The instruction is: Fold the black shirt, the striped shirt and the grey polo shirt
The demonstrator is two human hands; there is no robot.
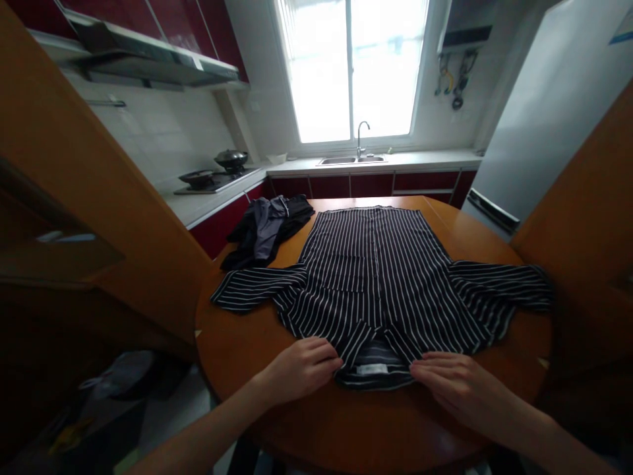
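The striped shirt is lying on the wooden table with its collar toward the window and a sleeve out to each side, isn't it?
Not quite: the head view shows the collar at the near side, between the left hand and right hand. The striped shirt does lie on the wooden table, a sleeve out to each side.

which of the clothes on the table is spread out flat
The striped shirt, with the left hand and right hand at its collar. The dark clothes farther left lie bunched up.
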